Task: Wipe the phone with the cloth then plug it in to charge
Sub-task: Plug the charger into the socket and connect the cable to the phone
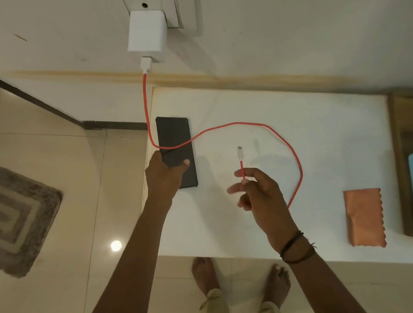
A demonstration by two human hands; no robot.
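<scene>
right hand (258, 191) pinches red cable (292, 153) below its white plug | left hand (164, 175) grips black phone (175, 136) at white table's (322, 126) left edge | orange cloth (364, 217) near-right | white charger (146, 35) in far wall socket | no legible writing

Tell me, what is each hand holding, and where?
The left hand grips the black phone around its lower half. The right hand pinches the red cable just behind its white plug.
</scene>
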